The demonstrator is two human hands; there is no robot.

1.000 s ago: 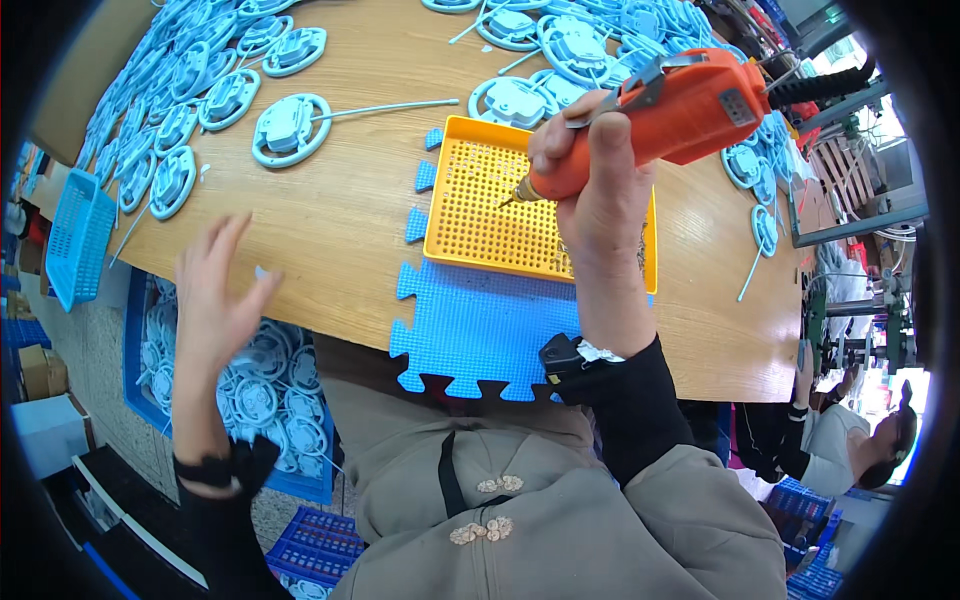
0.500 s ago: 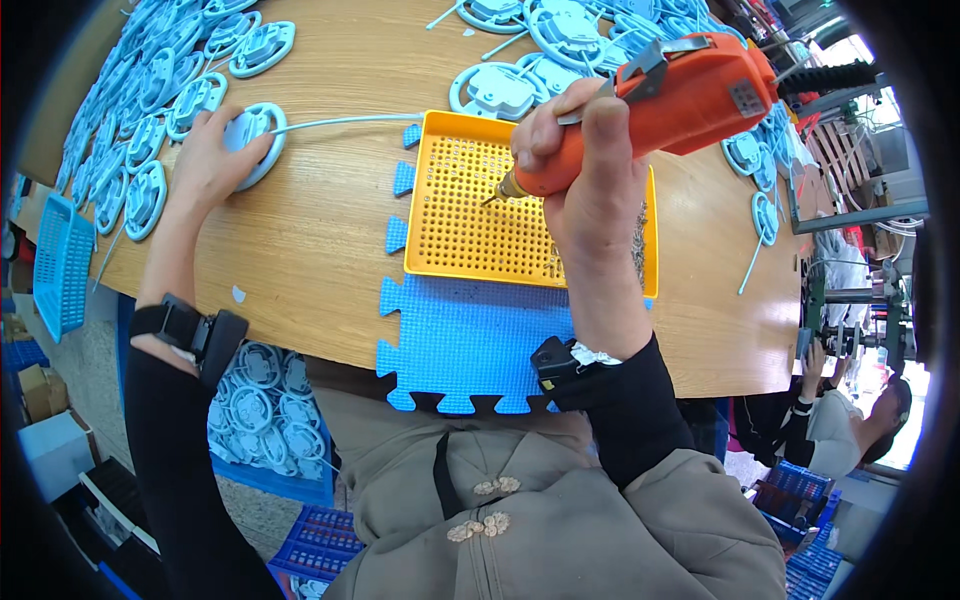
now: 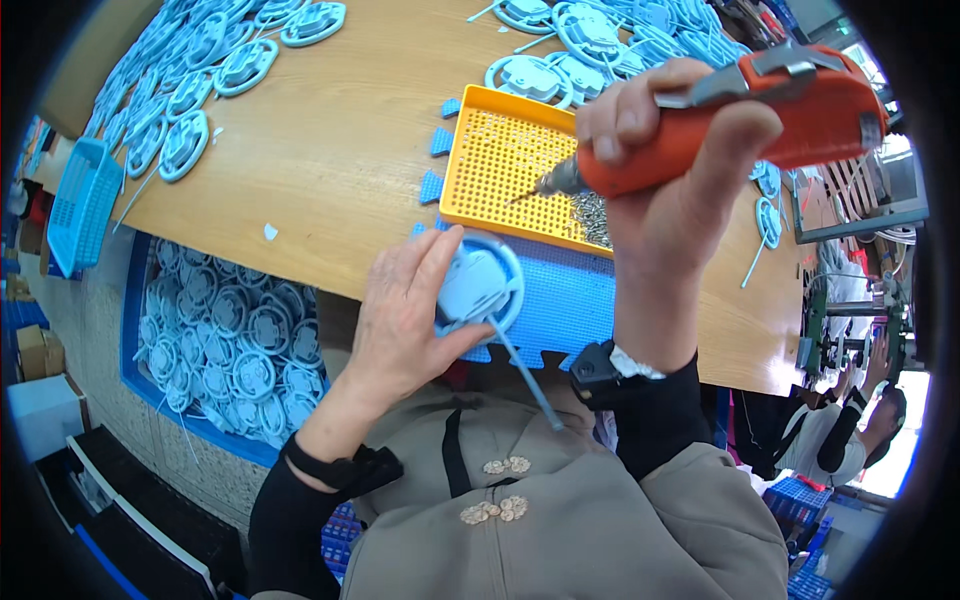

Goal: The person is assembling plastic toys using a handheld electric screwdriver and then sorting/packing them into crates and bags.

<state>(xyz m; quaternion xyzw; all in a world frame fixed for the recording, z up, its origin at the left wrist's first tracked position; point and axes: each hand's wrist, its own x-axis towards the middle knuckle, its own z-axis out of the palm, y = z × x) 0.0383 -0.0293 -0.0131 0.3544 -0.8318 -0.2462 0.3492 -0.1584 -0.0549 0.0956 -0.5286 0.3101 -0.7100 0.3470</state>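
Note:
My right hand (image 3: 672, 170) grips an orange electric screwdriver (image 3: 760, 120), raised above the table with its bit pointing left over a yellow perforated tray (image 3: 490, 150). The tray holds a small heap of screws (image 3: 592, 212) at its near right corner. My left hand (image 3: 410, 320) holds a round light-blue plastic part (image 3: 482, 285) with a trailing cord (image 3: 525, 375), close to my chest over the near edge of a blue foam mat (image 3: 572, 290).
Many more round blue parts (image 3: 190, 95) lie on the wooden table (image 3: 330, 150) at the far left and far right. A blue crate of the same parts (image 3: 235, 345) stands on the floor at my left. A blue basket (image 3: 80, 200) hangs at the table's left end. Another person (image 3: 840, 430) sits at the right.
My left hand has picked a blue part from the far left of the table and brought it to the mat near my chest. The screwdriver has lifted higher and closer.

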